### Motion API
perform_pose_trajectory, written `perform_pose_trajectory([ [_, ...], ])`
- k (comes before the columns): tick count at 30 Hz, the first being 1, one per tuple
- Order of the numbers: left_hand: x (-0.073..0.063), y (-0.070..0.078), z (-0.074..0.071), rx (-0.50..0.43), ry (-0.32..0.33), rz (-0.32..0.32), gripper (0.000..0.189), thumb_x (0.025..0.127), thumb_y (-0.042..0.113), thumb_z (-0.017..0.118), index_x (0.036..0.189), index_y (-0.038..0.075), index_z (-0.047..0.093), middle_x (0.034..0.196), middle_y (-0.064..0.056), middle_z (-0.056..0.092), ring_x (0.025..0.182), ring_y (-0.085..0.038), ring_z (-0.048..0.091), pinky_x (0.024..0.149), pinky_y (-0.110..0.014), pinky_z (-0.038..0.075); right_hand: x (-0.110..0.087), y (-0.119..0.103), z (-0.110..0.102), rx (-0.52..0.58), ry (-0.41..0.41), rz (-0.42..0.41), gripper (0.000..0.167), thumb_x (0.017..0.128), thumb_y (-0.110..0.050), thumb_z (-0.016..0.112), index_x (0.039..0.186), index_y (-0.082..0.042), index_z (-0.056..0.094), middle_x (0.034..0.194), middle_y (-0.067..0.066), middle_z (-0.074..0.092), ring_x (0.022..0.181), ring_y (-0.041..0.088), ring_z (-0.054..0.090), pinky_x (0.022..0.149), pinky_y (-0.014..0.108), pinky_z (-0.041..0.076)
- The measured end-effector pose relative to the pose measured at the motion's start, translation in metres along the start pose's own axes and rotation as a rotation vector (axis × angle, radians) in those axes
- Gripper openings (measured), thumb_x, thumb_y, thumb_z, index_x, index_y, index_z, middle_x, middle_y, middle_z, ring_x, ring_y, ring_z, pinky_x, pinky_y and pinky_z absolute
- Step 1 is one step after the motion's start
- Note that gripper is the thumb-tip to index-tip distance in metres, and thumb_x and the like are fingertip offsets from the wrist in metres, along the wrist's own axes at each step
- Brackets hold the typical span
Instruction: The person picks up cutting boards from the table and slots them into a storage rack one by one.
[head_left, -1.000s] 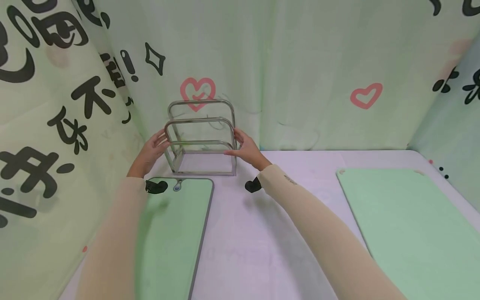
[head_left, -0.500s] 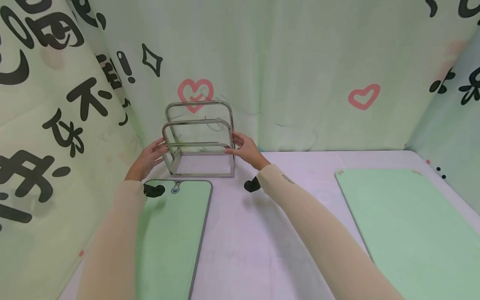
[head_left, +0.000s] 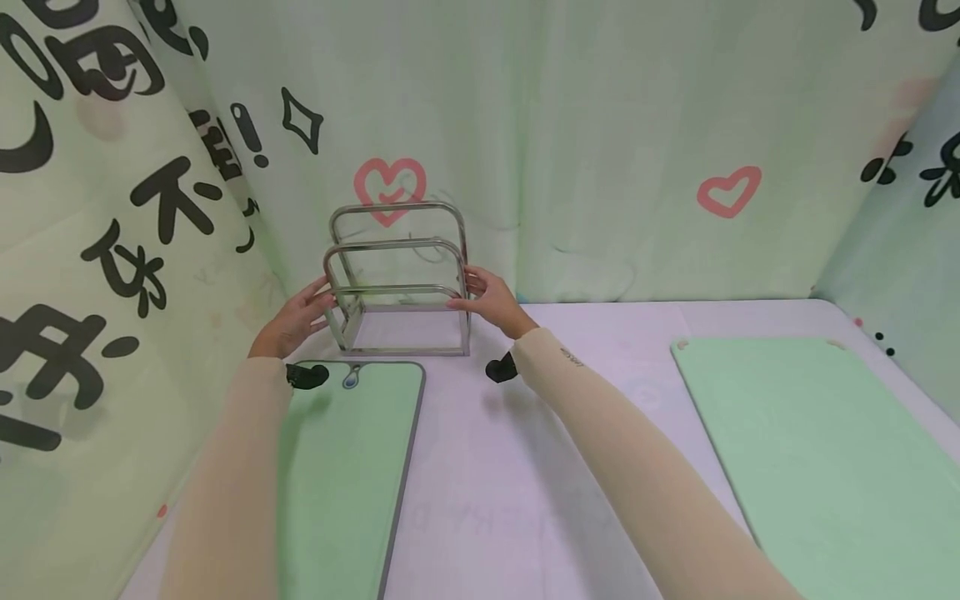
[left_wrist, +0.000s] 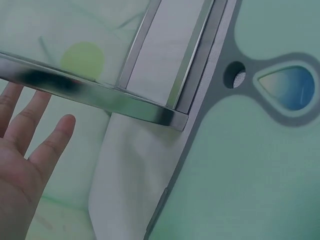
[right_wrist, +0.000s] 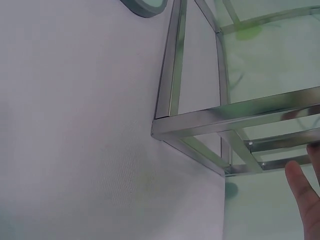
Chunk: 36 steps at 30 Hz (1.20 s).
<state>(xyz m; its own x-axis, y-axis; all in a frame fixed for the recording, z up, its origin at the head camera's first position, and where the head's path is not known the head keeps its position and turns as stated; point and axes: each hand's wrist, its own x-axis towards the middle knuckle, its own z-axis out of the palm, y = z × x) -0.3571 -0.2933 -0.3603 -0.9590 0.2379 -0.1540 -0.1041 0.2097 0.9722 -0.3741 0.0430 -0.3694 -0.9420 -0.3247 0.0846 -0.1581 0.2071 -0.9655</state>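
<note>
A silver metal rack (head_left: 411, 351) with several rounded upright hoops stands on the table, near the back curtain. At its left side is my left hand (head_left: 292, 323), fingertips touching the frame. The left wrist view has that hand's fingers (left_wrist: 52, 141) straight and spread beside a metal bar. My right hand (head_left: 495, 302) touches the rack's right side, its thumb reaching across the front of the post and its other fingers by the side. In the right wrist view only a thumb (right_wrist: 301, 192) and part of a finger show, near the rack's bars (right_wrist: 200, 120).
A green board (head_left: 348, 467) with a grey edge and a drop-shaped hole detail lies just in front of the rack. Another green board (head_left: 825, 442) lies at the right on the pale table (head_left: 480, 483). Printed curtains (head_left: 615, 167) enclose the back and sides.
The hands stay at the rack's two sides. The whole view has shifted slightly; the left hand sits a little lower along the rack's side than a second ago.
</note>
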Motion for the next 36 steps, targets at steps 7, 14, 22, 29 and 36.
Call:
perform_pose_trajectory([
  [7,0.005,-0.002,-0.004,-0.048,-0.013,-0.012,0.066,0.100,0.021,0.043,0.153,0.021,0.003,0.159,-0.012,0.009,0.147,-0.028,0.009,0.119,-0.048,0.012,0.001,0.000,-0.002,0.082,-0.019,-0.001,0.074,0.083,-0.007,0.071,0.145,-0.005,0.032,0.143,0.019,0.043,0.136,0.028,0.040,0.111,0.042,0.035],
  [14,0.010,-0.008,-0.007,-0.052,0.004,-0.020,0.067,0.100,0.016,0.045,0.153,0.019,0.004,0.158,-0.013,0.009,0.146,-0.029,0.011,0.119,-0.048,0.013,0.002,0.001,-0.005,0.108,-0.039,0.015,0.073,0.082,-0.005,0.071,0.145,-0.006,0.033,0.142,0.018,0.046,0.135,0.027,0.041,0.110,0.042,0.036],
  [22,0.013,-0.011,-0.009,-0.063,-0.002,-0.009,0.068,0.099,0.019,0.046,0.153,0.016,0.005,0.158,-0.016,0.008,0.146,-0.030,0.010,0.119,-0.047,0.011,0.003,0.001,-0.005,0.127,-0.009,0.043,0.072,0.080,-0.004,0.073,0.143,-0.006,0.037,0.139,0.017,0.049,0.132,0.027,0.044,0.109,0.042,0.037],
  [29,0.012,-0.012,-0.006,-0.062,0.009,-0.013,0.067,0.099,0.019,0.046,0.152,0.014,0.006,0.158,-0.017,0.007,0.146,-0.030,0.009,0.119,-0.047,0.010,0.006,0.006,-0.006,0.175,-0.008,0.021,0.069,0.080,0.002,0.070,0.141,-0.001,0.038,0.136,0.025,0.049,0.127,0.031,0.048,0.108,0.041,0.038],
  [36,0.015,-0.011,-0.001,-0.042,0.030,-0.018,0.064,0.100,0.015,0.043,0.152,0.013,0.007,0.157,-0.018,0.010,0.146,-0.030,0.012,0.119,-0.046,0.011,0.004,0.005,-0.012,0.187,-0.008,0.025,0.068,0.080,0.001,0.071,0.140,-0.001,0.039,0.136,0.024,0.049,0.126,0.031,0.050,0.108,0.041,0.038],
])
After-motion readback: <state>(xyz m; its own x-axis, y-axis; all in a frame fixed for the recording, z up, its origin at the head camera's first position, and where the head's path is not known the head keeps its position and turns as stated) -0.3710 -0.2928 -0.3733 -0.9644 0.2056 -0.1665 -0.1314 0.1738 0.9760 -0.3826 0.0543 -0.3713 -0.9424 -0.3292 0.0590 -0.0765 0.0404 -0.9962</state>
